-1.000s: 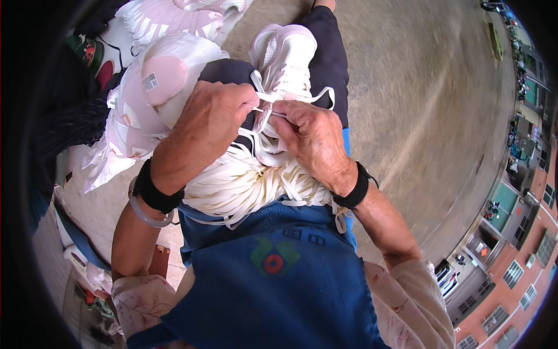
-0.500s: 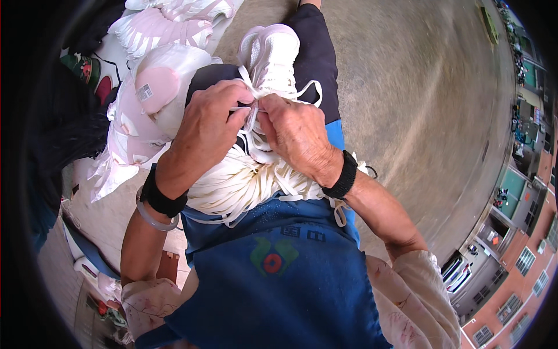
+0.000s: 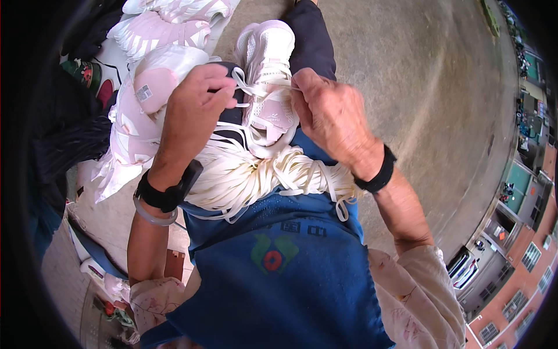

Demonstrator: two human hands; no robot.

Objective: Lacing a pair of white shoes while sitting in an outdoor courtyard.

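A pale pink and white sneaker (image 3: 275, 49) rests on my lap, toe away from me, its pink tongue (image 3: 273, 113) showing. A second shoe is partly hidden behind its left side. White shoelace (image 3: 263, 88) crosses the upper part and forms a loose loop on the left. My left hand (image 3: 197, 113) is beside the shoe, thumb and fingers closed around a lace end, slightly blurred. To the right, my right hand (image 3: 337, 119) pinches a taut lace strand. A thick bundle of cream laces (image 3: 247, 183) lies across my lap below the shoe, over a blue apron (image 3: 279, 296).
More pink and white shoes in clear wrapping (image 3: 154, 87) are piled at the upper left. Dark clothing (image 3: 64, 139) is at the far left. Concrete floor (image 3: 418, 104) spreads to the right, with a brick building (image 3: 523, 262) beyond.
My hands have moved apart, the right one to the right and the left slightly to the left. The lace between them has drawn across the shoe, and the tongue is now uncovered.
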